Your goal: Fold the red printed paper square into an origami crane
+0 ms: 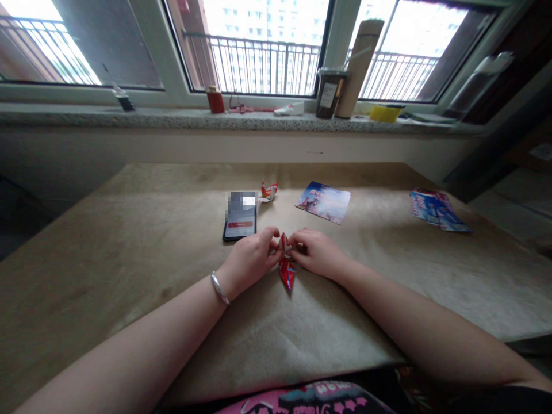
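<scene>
A small folded piece of red printed paper [287,271] lies on the tan table [129,259] in front of me, its pointed end toward me. My left hand [250,257] and my right hand [317,252] meet over its far end. The fingertips of both hands pinch the paper there. A silver bangle [219,287] circles my left wrist. Just beyond my left hand lies a black phone [240,217] with its screen lit.
A finished red folded paper figure [268,191] sits behind the phone. A printed sheet [324,201] lies at centre right, more printed sheets [436,210] at far right. The window sill [129,118] holds a red can [215,99], a dark jar [328,94], a paper roll [359,67] and a yellow object [384,112].
</scene>
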Action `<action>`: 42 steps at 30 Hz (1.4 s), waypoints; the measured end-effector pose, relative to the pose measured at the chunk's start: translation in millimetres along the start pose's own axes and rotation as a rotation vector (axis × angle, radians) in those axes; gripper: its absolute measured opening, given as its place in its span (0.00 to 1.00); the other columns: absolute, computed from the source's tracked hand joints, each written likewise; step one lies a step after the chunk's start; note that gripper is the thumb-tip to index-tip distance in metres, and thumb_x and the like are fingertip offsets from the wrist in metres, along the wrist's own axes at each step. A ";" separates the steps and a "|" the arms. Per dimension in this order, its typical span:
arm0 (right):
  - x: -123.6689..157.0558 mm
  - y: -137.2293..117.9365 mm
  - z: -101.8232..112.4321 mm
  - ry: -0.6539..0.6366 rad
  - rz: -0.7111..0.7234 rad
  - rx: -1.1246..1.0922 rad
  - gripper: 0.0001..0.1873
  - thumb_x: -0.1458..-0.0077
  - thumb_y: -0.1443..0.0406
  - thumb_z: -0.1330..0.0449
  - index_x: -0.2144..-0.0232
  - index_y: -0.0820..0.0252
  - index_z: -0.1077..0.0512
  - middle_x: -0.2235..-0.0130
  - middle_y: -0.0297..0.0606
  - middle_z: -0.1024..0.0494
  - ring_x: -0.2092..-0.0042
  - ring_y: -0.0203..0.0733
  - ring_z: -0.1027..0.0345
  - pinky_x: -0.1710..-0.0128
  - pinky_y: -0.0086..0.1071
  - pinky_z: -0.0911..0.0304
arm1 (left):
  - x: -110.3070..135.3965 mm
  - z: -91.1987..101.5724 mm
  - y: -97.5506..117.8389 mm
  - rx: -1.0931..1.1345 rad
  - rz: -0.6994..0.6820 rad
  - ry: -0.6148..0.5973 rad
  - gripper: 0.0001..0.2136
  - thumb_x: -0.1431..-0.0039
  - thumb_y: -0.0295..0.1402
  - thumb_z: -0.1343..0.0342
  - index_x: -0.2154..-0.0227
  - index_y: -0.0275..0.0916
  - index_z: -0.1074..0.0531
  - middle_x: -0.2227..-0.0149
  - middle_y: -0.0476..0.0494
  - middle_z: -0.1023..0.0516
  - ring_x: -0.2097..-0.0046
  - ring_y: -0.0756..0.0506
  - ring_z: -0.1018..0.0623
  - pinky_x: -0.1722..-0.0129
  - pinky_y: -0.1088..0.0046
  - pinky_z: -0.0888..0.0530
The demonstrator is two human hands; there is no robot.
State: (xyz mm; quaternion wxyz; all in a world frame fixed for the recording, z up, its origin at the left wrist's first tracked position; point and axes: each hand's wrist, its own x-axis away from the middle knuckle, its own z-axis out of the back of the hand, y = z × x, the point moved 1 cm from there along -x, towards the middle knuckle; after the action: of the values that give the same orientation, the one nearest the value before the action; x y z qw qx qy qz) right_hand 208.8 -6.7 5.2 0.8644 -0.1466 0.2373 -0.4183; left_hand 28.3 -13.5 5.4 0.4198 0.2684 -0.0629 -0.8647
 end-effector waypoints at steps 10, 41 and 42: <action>1.5 9.0 3.5 0.030 -0.078 0.006 0.04 0.50 0.68 0.44 0.70 0.60 0.29 0.73 0.33 0.28 0.70 0.34 0.37 0.69 0.26 0.46 | 3.4 2.6 4.5 0.084 -0.100 -0.116 0.11 0.43 0.30 0.49 0.56 0.39 0.38 0.61 0.45 0.22 0.61 0.47 0.22 0.63 0.73 0.27; 4.7 9.3 0.8 0.046 -0.227 -0.038 0.09 0.50 0.65 0.43 0.63 0.55 0.32 0.72 0.29 0.23 0.73 0.33 0.34 0.73 0.25 0.45 | 1.3 5.5 8.6 -0.103 -0.232 -0.211 0.13 0.45 0.24 0.51 0.57 0.38 0.31 0.61 0.43 0.24 0.57 0.45 0.25 0.57 0.69 0.27; 4.9 8.7 0.9 0.049 -0.219 -0.008 0.08 0.50 0.65 0.43 0.64 0.55 0.32 0.71 0.29 0.23 0.72 0.33 0.34 0.73 0.25 0.46 | 1.4 5.3 8.6 -0.105 -0.239 -0.214 0.13 0.45 0.24 0.51 0.56 0.38 0.31 0.61 0.43 0.24 0.56 0.45 0.25 0.56 0.68 0.28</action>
State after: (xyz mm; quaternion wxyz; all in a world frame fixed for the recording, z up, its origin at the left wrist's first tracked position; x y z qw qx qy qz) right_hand 217.6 -5.3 0.6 0.8068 -0.1651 0.2424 -0.5128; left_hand 30.8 -20.6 12.2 0.3185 0.1582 -0.0295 -0.9342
